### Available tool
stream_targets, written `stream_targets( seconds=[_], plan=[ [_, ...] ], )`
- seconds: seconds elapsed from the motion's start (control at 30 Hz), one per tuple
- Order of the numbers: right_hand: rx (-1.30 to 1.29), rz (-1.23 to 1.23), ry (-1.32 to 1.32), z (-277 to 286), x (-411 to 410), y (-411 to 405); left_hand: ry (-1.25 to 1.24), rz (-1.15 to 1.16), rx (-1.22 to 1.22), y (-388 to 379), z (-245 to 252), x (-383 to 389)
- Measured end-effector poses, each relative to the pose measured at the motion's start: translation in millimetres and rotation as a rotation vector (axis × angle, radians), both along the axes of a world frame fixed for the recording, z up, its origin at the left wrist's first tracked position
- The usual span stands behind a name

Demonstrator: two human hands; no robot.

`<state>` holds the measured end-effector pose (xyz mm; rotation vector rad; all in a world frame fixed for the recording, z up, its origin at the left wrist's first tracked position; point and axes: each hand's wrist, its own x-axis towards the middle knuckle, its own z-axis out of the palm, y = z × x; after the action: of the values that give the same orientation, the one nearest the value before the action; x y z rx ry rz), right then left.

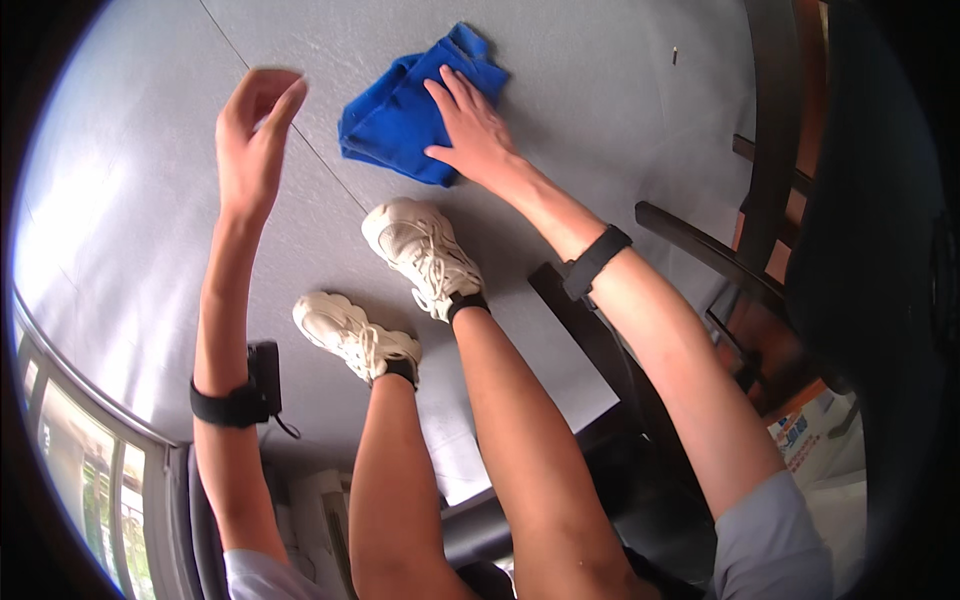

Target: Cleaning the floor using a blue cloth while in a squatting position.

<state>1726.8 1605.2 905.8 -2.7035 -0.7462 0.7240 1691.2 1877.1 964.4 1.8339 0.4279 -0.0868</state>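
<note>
My right hand (474, 131) lies flat on a folded blue cloth (397, 124), palm down and fingers apart. The cloth rests on the grey floor, its edges loosely overlapped. To the left of it, my left hand (259, 135) is held with curled fingers, the thumb tip close against the fingertips. Nothing shows in it, and its fingertips are slightly blurred. How high this hand is above the floor is hard to tell.
Cream lace-up sneakers (424, 255) are on my feet, just short of the cloth. A small dark stub (675, 55) lies on the grey floor (600, 97). Dark furniture bars (697, 244) stand at right. Sliding glass doors (90, 472) are at lower left. Black straps circle both forearms.
</note>
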Motion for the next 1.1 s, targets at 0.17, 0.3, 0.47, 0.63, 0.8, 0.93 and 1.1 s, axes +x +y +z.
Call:
stream_targets(
  seconds=[0.17,0.3,0.47,0.63,0.8,0.93,1.1],
  plan=[
    [-0.027,0.215,-0.011,-2.2,15.1,-16.2,0.252,0.498,-0.696,44.0,-3.5,-47.7],
    [0.007,0.467,-0.080,-26.7,40.5,-19.9,0.145,0.665,-1.150,66.1,-1.8,-57.0],
    [-0.041,0.511,0.000,-30.6,36.9,0.1,-0.081,0.854,-1.124,112.6,-48.1,-63.5],
    [-0.036,0.499,-0.016,-15.8,40.8,6.1,-0.236,0.725,-0.967,128.9,-22.7,-45.9],
    [-0.109,0.565,-0.006,8.1,58.0,-6.4,-0.221,0.672,-0.822,69.4,6.4,-36.8],
    [-0.254,0.547,-0.070,22.1,43.0,-0.7,-0.175,0.438,-0.781,22.0,14.7,-30.7],
    [-0.386,0.522,-0.112,25.6,39.8,3.4,-0.040,0.263,-0.427,-6.9,18.1,-10.6]
  ],
)
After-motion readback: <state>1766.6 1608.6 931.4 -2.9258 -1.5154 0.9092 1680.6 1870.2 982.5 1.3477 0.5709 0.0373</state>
